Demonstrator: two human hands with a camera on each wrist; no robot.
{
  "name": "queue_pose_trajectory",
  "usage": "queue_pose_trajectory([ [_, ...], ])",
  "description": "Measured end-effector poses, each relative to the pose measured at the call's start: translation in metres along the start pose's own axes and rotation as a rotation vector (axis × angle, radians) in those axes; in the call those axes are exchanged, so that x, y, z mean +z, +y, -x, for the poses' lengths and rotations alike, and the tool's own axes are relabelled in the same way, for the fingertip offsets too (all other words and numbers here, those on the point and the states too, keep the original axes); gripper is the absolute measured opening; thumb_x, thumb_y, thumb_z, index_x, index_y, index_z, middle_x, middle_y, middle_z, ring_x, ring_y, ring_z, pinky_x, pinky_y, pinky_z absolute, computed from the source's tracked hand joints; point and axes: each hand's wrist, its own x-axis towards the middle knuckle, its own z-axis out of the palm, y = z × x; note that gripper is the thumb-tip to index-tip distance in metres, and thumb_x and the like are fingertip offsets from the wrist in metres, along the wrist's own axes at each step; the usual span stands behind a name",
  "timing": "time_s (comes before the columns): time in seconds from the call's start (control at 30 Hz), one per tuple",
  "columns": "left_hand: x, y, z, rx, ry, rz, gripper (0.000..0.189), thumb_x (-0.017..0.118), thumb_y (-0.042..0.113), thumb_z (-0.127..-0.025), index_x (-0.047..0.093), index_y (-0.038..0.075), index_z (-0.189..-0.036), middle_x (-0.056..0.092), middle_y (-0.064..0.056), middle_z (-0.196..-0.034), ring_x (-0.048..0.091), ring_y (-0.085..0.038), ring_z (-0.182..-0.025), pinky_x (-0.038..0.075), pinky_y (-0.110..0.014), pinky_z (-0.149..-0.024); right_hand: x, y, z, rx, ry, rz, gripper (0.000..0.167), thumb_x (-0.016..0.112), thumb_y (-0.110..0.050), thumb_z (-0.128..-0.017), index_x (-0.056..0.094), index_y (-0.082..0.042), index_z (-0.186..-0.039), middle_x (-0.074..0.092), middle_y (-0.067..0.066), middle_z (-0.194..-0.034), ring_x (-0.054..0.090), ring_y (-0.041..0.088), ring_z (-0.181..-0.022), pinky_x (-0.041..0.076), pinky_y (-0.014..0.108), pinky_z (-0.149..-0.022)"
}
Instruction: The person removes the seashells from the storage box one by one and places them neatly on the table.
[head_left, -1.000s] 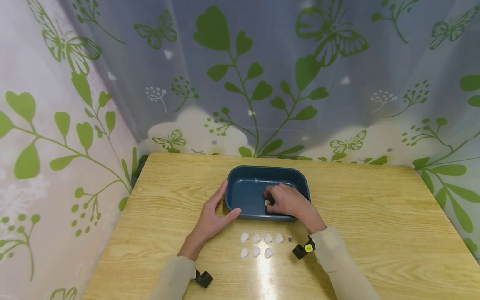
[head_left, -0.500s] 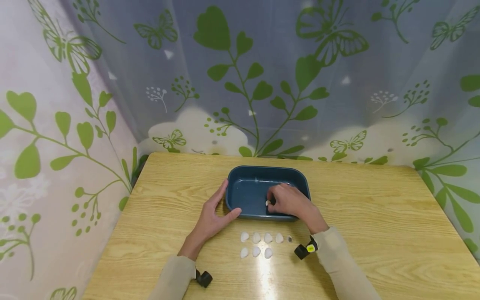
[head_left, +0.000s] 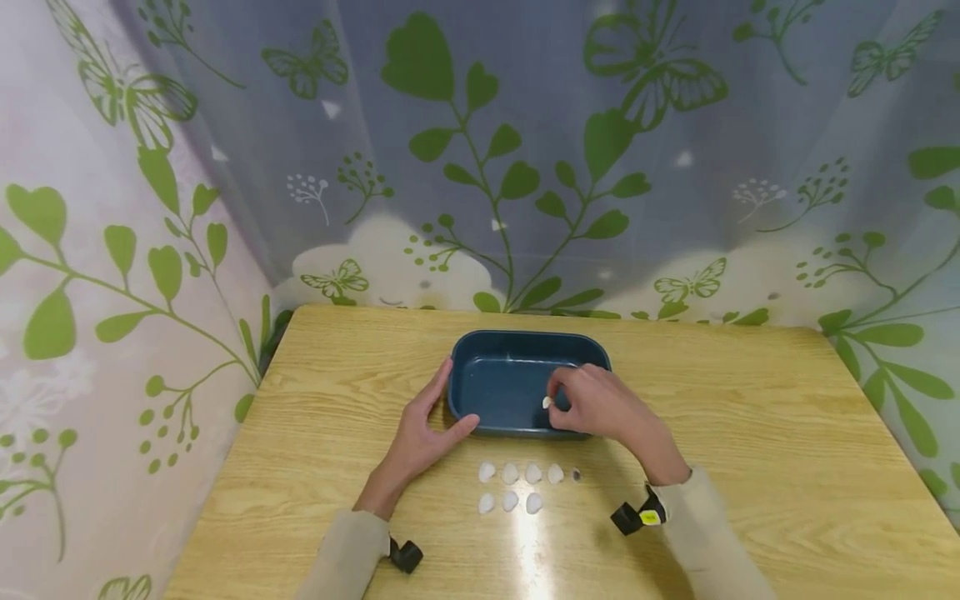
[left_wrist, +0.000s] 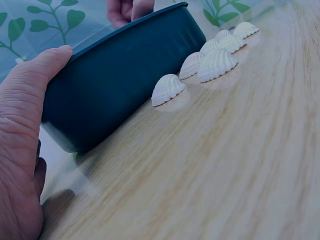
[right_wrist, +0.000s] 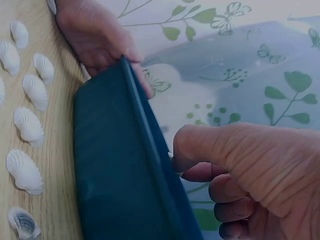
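A dark blue rectangular basin [head_left: 498, 385] sits on the wooden table. My left hand [head_left: 417, 442] steadies its left end, straight fingers along the side wall and thumb at the near rim. Over the right part of the basin, my right hand [head_left: 600, 404] pinches a small whitish seashell [head_left: 547, 402] between thumb and index finger. In the right wrist view the thumb and rim hide most of that shell. In front of the basin lie two rows of ribbed white seashells [head_left: 533, 473], with a smaller dark-centred shell [head_left: 577, 476] ending the far row at the right.
The wooden table [head_left: 300, 467] reaches back to a curtain [head_left: 360, 125] printed with green leaves and butterflies. Another printed cloth [head_left: 112, 333] hangs along the left side. Black wrist cameras [head_left: 406, 556] are strapped to both wrists.
My right hand has lifted a little and shifted right inside the basin, bringing the pinched seashell with it. The left hand stays against the basin, and the shell rows are unchanged.
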Motion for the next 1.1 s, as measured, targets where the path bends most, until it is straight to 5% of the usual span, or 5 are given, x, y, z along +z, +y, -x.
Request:
queue_pose_trajectory([
  [0.3,0.001,-0.002,-0.001,0.015,0.012,0.020,0.095,0.083,0.020,-0.091,0.026,0.022,-0.167,0.026,-0.002,-0.172,0.024,-0.022,-0.158,0.025,-0.054,-0.126,-0.011,-0.017,0.040,0.014,0.045,0.023,0.008,0.075,-0.017,-0.090,0.070,-0.014,-0.095,0.039,-0.014,-0.053,0.030,0.000,-0.045,0.027,0.021,-0.045],
  [0.6,0.002,-0.004,0.000,0.000,0.004,-0.023,0.094,0.080,0.033,-0.094,0.022,0.030,-0.168,0.025,-0.002,-0.172,0.023,-0.021,-0.158,0.025,-0.053,-0.126,0.001,-0.026,0.082,0.016,0.049,0.031,0.008,0.076,-0.014,-0.087,0.071,-0.012,-0.093,0.035,-0.017,-0.053,0.025,-0.004,-0.049,0.029,0.019,-0.046],
  [0.9,0.001,-0.004,0.001,-0.011,0.002,-0.023,0.094,0.080,0.032,-0.094,0.022,0.031,-0.168,0.024,0.002,-0.172,0.023,-0.019,-0.158,0.025,-0.053,-0.127,0.027,-0.009,0.094,0.037,-0.007,-0.008,0.011,0.078,-0.013,-0.083,0.069,-0.012,-0.091,0.051,-0.016,-0.062,0.035,-0.003,-0.053,0.036,0.019,-0.049],
  [1.1,0.000,0.013,0.002,-0.017,0.011,0.006,0.093,0.080,0.018,-0.093,0.024,0.018,-0.168,0.024,-0.005,-0.172,0.023,-0.025,-0.158,0.023,-0.056,-0.127,0.041,0.010,0.093,0.044,0.005,0.010,0.012,0.077,-0.012,-0.077,0.071,-0.015,-0.087,0.060,-0.014,-0.069,0.041,-0.002,-0.057,0.041,0.020,-0.052],
])
